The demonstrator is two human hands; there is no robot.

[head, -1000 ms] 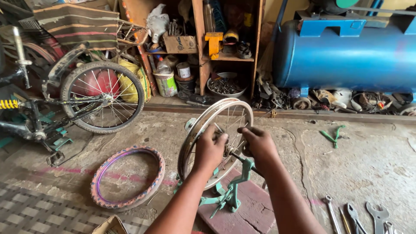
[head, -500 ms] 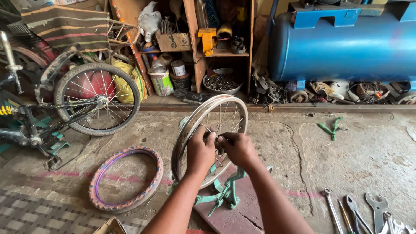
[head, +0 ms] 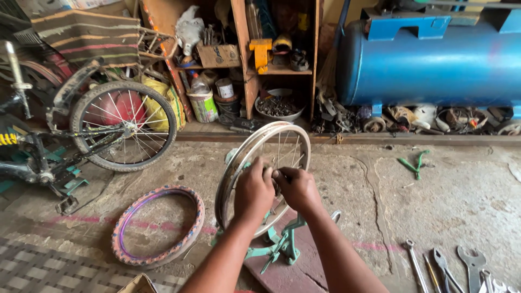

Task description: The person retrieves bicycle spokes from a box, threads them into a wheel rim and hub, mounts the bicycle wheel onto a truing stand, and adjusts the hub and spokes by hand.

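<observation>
Both hands at hub of bare wheel rim (head: 255,157) on green stand (head: 279,247).
Left hand (head: 254,191) and right hand (head: 297,188) pinch at the hub; a slip risks fingers catching spokes.

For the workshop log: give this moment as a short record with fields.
place: concrete floor of a bicycle workshop
left hand: at the middle of the bare wheel
right hand: same spot, what the fingers pinch is hidden
wheel: upright in a green stand
left of it: loose tyre lying flat, bicycle
right: wrenches, green pliers
behind: shelves, blue tank
</observation>
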